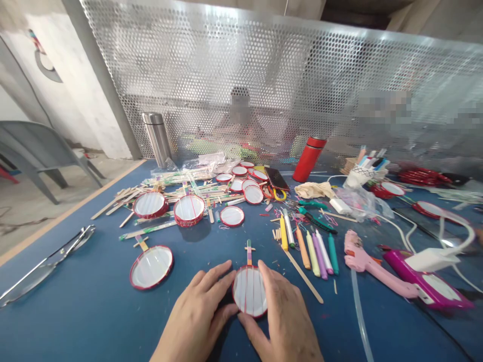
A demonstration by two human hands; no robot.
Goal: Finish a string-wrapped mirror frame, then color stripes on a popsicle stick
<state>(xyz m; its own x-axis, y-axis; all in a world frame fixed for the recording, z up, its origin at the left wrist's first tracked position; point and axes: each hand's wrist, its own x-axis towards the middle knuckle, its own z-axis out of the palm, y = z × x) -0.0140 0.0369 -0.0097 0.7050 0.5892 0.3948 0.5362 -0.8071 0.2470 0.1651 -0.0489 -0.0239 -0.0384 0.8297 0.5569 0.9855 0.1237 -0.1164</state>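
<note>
Wrists of the person's left hand (196, 314) and right hand (281, 314) run off the bottom edge, and both hands conceal the sides of the red-rimmed round clear plastic disc (249, 291). A figure (240, 108) behind the silver perforated metal screen (226, 60) is pixelated past reading. The grey plastic chair (37, 146) is cut off by the left edge

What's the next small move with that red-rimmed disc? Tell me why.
I'd probably lift the red-rimmed disc and check its back: the left hand and right hand flank its rim, and the craft-stick handle sticks out past the far edge, so it looks easy to pick up.
</note>
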